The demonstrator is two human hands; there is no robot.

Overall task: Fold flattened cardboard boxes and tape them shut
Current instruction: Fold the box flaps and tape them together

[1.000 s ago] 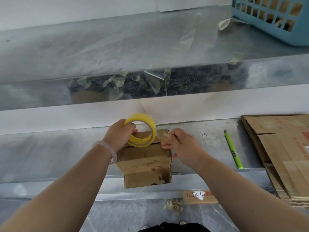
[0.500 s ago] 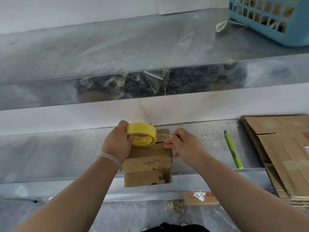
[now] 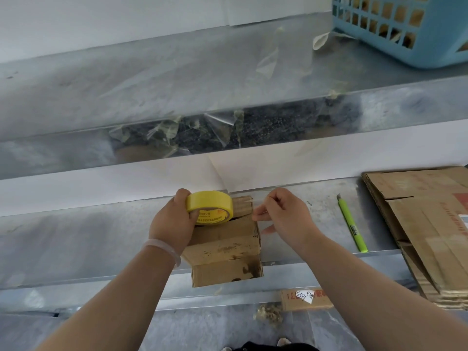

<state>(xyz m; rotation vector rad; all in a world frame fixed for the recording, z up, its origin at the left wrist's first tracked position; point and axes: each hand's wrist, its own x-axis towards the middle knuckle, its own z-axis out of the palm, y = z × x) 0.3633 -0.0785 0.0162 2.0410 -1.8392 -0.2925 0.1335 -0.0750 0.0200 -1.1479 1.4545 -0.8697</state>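
Note:
A small folded cardboard box (image 3: 225,247) sits at the front edge of the metal workbench (image 3: 76,239), its near end hanging over the edge. My left hand (image 3: 172,221) grips a yellow roll of tape (image 3: 210,207) and holds it flat on the box's top at the far end. My right hand (image 3: 283,216) pinches the clear free end of the tape just right of the roll, above the box's right edge. A far flap of the box (image 3: 244,205) stands up behind the roll.
A green utility knife (image 3: 350,225) lies to the right of my right hand. A stack of flattened cardboard boxes (image 3: 430,224) fills the right side. A blue plastic basket (image 3: 405,29) stands on the upper shelf (image 3: 126,84), which has tape scraps stuck to its edge.
My left hand has tipped the tape roll from upright to lying nearly flat on the box top. My right hand has stayed pinching the tape end, shifting slightly right.

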